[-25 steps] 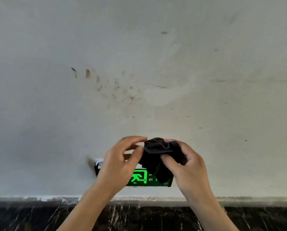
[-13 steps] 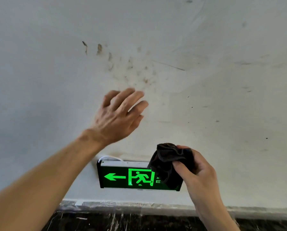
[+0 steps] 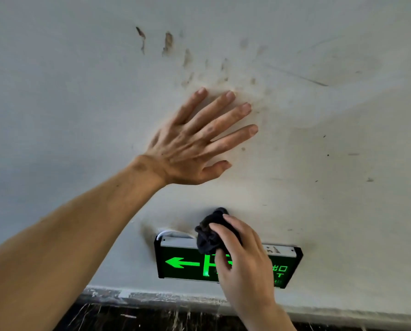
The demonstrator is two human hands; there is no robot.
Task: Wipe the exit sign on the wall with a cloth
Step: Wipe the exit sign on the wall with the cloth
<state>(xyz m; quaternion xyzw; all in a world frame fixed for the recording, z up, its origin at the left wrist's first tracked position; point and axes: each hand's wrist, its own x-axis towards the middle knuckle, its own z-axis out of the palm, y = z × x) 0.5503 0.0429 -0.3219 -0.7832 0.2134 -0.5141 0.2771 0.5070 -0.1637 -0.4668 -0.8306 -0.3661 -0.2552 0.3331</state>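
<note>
A black exit sign (image 3: 183,263) with a lit green arrow and figure is fixed low on the white wall. My right hand (image 3: 245,261) grips a bunched dark cloth (image 3: 209,235) and presses it on the sign's top edge near the middle, hiding the figure. My left hand (image 3: 197,144) lies flat on the wall above the sign, fingers spread, holding nothing.
The white wall (image 3: 343,139) carries brown smudges (image 3: 168,41) and scuffs above my left hand. A dark marbled skirting band (image 3: 152,316) runs along the bottom below the sign. A white cable (image 3: 162,234) leaves the sign's upper left corner.
My left hand let go of the cloth, rose and now rests flat on the wall. My right hand brought the cloth from the sign's right part onto its top middle.
</note>
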